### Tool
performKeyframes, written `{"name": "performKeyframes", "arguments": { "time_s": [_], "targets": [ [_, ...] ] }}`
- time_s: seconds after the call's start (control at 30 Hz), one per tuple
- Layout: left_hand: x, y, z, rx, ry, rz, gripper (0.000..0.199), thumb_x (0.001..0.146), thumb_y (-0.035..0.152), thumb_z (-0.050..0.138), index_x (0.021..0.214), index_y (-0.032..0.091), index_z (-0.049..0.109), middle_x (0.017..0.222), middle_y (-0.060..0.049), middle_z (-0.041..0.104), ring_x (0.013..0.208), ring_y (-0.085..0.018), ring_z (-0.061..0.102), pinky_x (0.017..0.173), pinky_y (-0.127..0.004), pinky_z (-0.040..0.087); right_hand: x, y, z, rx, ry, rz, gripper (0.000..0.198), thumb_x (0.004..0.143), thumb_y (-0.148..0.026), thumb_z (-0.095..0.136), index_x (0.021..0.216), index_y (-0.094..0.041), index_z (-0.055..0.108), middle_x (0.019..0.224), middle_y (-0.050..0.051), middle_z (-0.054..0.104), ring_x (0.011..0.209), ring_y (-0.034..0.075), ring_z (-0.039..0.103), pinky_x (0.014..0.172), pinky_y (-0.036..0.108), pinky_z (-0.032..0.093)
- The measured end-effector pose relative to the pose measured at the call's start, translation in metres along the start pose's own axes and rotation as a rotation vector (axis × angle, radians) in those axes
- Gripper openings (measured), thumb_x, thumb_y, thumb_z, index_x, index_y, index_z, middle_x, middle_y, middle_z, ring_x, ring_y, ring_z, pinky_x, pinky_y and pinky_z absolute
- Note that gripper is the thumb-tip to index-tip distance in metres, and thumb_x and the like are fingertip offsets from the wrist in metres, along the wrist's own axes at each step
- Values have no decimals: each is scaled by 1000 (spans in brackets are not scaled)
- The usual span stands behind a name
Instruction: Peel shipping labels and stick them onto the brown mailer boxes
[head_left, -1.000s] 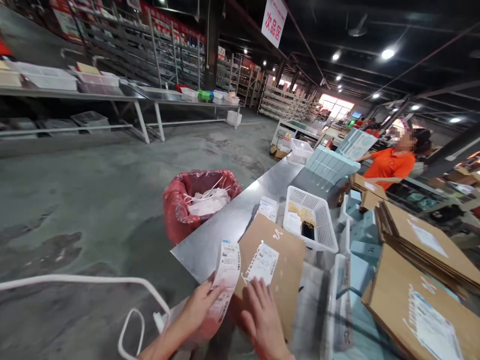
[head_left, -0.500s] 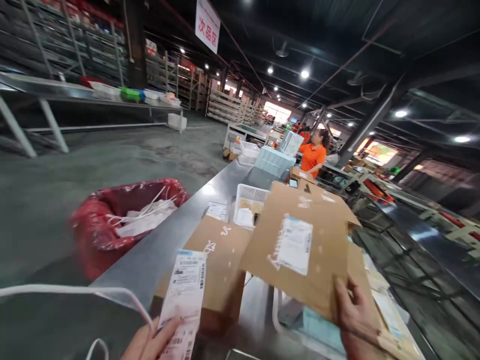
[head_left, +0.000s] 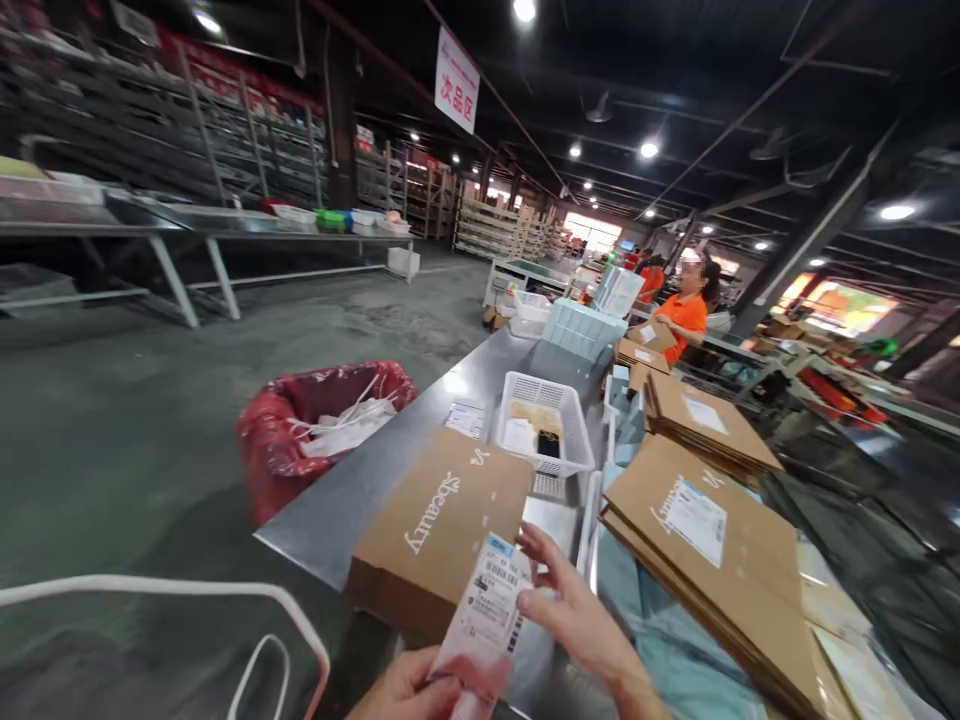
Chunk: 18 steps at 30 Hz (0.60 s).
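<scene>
A white shipping label sheet (head_left: 486,610) with barcodes is held up near the frame's bottom edge. My left hand (head_left: 409,690) grips its lower end on the pink backing. At the sheet's upper right edge, the fingers of my right hand (head_left: 574,610) pinch it. Just behind the sheet a brown cardboard box (head_left: 442,520) printed "sbeauty" lies on the steel table (head_left: 360,490). To the right sits a stack of flat cardboard boxes (head_left: 705,540) with a label on the top one.
A white plastic basket (head_left: 541,432) holding small items stands behind the box. A red-lined bin (head_left: 315,425) of white strips stands left of the table. A person in orange (head_left: 684,318) works at the far end. More flat boxes (head_left: 705,425) and pale blue trays (head_left: 581,328) lie beyond.
My right hand has let go of the labelled flat box, which now lies on the stack at right, and has come back to the label sheet. The view has swung left.
</scene>
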<state>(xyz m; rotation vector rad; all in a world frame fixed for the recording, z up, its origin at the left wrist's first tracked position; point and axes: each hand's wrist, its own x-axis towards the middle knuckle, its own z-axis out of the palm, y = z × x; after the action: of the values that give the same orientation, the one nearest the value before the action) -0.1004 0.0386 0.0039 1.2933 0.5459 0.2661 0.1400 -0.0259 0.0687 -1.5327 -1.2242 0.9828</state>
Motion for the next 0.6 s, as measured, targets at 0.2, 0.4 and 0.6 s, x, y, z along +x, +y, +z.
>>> {"name": "performKeyframes", "arguments": {
  "time_s": [0.2,0.4,0.6],
  "targets": [
    [-3,-17,-22,-273,154,153,90,60,37,89,142,23,55,137,-8,63,130,-34,53,109,-39,40,33,42,73,127,-39,167,53,69,-70,70,69,-19,57,59,-4,51,56,13,47,51,25,38],
    [37,1,-40,-84,623,7,40,62,53,75,62,17,57,59,3,53,60,-15,46,58,-27,34,42,57,101,-65,-20,5,43,85,-60,62,88,-18,69,83,4,70,78,18,62,70,27,46],
    [42,-39,-59,-82,644,-94,62,43,72,81,54,18,53,51,5,48,55,-13,42,55,-28,29,114,79,85,-517,182,-100,42,95,-51,44,81,-18,67,80,5,69,79,19,64,73,29,50]
  ]
}}
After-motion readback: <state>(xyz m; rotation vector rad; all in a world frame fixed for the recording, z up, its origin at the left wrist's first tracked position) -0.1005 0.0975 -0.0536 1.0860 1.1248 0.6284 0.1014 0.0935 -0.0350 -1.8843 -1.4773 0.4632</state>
